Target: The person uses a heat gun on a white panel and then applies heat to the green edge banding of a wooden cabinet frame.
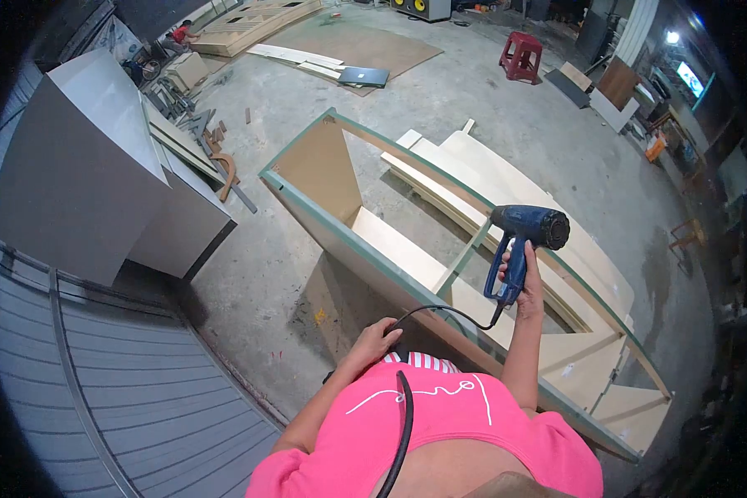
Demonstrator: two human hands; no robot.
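Observation:
A dark blue heat gun [526,226] is gripped by its handle in my right hand [531,286], raised above the wooden cabinet frame [353,236]. Its black power cord [448,308] curves left from the handle's base to my left hand [378,340]. That hand is closed around the cord, close to my waist. The frame lies in front of me with green edging along its rims and a crosspiece [465,259] beneath the heat gun. A thicker black cable hangs down over my pink shirt.
Pale boards [440,178] lie on the concrete floor beyond the frame. A grey cabinet [75,183] stands at left beside corrugated metal sheeting [133,390]. Further off are a red stool [520,56], more panels, and a person in red [181,35] by a slatted wooden piece.

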